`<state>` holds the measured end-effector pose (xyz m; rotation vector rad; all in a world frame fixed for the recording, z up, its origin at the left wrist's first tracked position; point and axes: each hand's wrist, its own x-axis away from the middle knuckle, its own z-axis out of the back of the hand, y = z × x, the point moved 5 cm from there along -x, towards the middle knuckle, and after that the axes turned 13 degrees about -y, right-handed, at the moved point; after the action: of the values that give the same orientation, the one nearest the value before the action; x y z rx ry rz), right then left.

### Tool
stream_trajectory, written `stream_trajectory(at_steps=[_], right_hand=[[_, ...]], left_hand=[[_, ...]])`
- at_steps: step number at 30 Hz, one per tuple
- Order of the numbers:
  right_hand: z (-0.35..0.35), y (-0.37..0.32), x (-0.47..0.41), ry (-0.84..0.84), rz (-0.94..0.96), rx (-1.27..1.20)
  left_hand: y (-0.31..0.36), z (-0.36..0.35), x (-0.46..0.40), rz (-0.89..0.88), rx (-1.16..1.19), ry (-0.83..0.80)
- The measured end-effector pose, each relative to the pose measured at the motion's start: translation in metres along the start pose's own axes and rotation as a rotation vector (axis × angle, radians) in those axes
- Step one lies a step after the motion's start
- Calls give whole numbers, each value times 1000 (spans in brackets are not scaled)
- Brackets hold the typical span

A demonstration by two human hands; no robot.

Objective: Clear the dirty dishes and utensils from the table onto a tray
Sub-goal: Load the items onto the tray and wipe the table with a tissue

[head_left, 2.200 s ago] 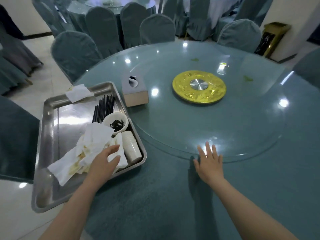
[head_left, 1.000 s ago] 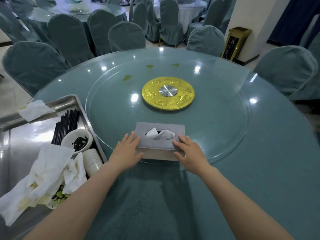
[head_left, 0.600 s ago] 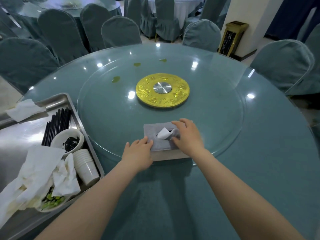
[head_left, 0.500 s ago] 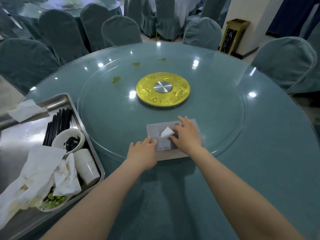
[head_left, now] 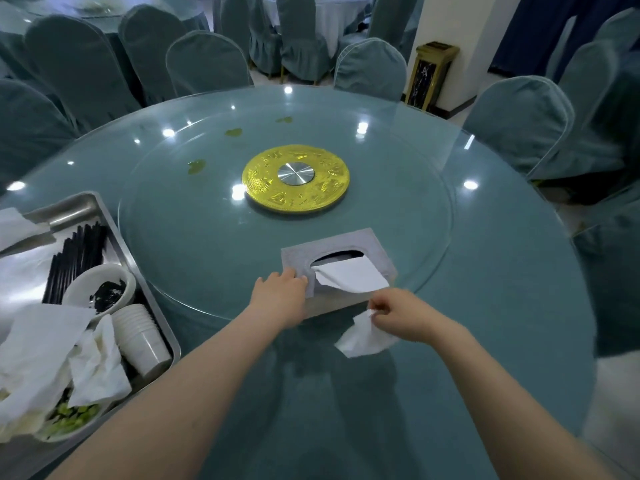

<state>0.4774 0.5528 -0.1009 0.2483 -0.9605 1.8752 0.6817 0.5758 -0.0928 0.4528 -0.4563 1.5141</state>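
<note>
Head view. Left hand [head_left: 281, 295] pressing the near left corner of the tissue box [head_left: 337, 268], fingers laid fairly straight on its top, steadying, not gripping. Right hand [head_left: 401, 315] pinching a pulled tissue [head_left: 363, 337], clear of the box and hanging crumpled over the table [head_left: 485, 271]; next sheet [head_left: 349, 277] standing out of the slot. Tray [head_left: 83, 206] at far left on the table edge, already loaded: chopsticks [head_left: 74, 258], bowl [head_left: 98, 289], stacked cups [head_left: 142, 336], used napkins [head_left: 38, 351]. Green scraps [head_left: 196, 165] on the glass turntable [head_left: 207, 237], beyond the box and left of the gold hub [head_left: 295, 183] (likely the tissue's purpose: a wipe-up). Scraps well ahead and leftward of both hands; left hand nearer, but tissue in the right, so a cross-reach over the box, or a spin of the glass. Box long axis roughly left-right, slightly skewed.
</note>
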Motion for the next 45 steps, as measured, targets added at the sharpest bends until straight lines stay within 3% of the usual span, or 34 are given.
stream_trajectory(at_steps=[2, 6, 9, 14, 19, 25, 29, 32, 35, 41, 43, 45], right_hand=[[8, -3, 3, 77, 19, 79], [21, -27, 2, 399, 170, 449], [25, -40, -4, 553, 197, 477], [27, -41, -26, 447, 194, 523], [42, -51, -15, 561, 214, 387], [50, -86, 11, 517, 356, 157], [53, -122, 24, 481, 453, 145], [55, -144, 28, 486, 477, 153], [61, -143, 22, 427, 397, 161], [27, -95, 14, 53, 112, 357], [15, -78, 13, 27, 66, 371], [9, -62, 14, 107, 63, 388]], left_hand=[[4, 0, 0, -7, 4, -9], [11, -1, -1, -9, -2, -17], [12, -3, -3, -1, 0, -18], [12, -4, -5, -13, 17, -23], [4, 3, -3, -69, 147, -39], [-32, 25, 26, -135, 606, 265], [-45, 34, 52, -289, 732, 290], [-51, 37, 64, -296, 762, 320], [-56, 31, 72, -245, 774, 345], [-64, 2, 75, -200, 796, 287], [-63, -7, 73, -177, 825, 273], [-59, -14, 71, -160, 840, 263]])
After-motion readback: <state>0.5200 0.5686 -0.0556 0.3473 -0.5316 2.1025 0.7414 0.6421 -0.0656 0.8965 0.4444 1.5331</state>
